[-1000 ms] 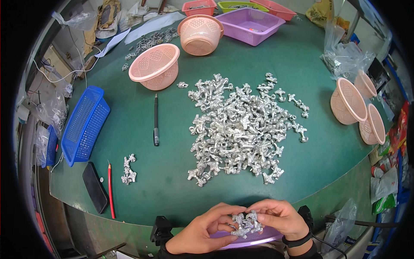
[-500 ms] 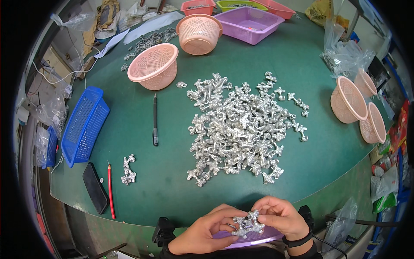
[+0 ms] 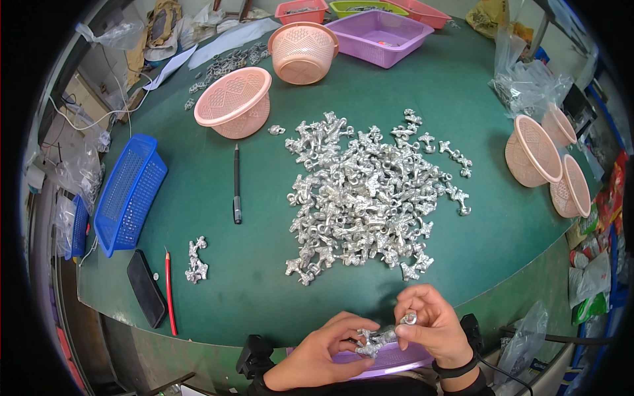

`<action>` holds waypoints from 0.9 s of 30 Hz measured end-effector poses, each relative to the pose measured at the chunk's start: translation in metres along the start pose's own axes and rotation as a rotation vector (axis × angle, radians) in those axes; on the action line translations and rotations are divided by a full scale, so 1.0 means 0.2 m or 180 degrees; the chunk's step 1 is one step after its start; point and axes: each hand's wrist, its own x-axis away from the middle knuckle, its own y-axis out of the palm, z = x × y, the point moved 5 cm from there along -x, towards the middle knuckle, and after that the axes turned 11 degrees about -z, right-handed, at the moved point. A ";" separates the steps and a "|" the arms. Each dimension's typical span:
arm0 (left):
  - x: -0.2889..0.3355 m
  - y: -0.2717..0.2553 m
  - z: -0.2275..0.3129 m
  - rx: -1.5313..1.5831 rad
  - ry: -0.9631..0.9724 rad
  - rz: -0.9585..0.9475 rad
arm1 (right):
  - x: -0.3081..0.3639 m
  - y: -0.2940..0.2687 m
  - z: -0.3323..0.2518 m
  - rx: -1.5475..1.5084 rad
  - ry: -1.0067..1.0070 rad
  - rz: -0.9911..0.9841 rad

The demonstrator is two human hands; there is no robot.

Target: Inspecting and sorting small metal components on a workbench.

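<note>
bare hands, a black band on the right wrist (image 3: 454, 369)

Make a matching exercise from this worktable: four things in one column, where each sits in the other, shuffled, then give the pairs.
Things
1. blue plastic mesh basket
2. black pen
3. purple rectangular plastic tray
4. silver cast metal part

Places
A. held between the left hand and right hand at the near edge
B. at the far side of the green table, beside a pink round basket
C. at the table's left edge
D. lying between the blue basket and the big pile of silver metal parts

Pairs: 1-C, 2-D, 3-B, 4-A
</note>
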 end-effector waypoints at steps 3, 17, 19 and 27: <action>-0.01 0.01 -0.04 -0.0149 -0.0109 0.0000 | 0.00 0.00 0.01 0.0335 0.0172 0.0216; -0.03 0.02 -0.08 -0.0208 0.0045 -0.0010 | 0.01 0.00 0.02 0.0323 0.0633 0.0218; -0.03 0.03 -0.08 -0.0196 0.0023 -0.0029 | 0.01 0.00 0.02 0.0379 0.0655 0.0213; -0.03 0.01 -0.10 -0.0283 -0.0018 0.0025 | 0.01 -0.02 0.04 0.0374 0.0640 0.0311</action>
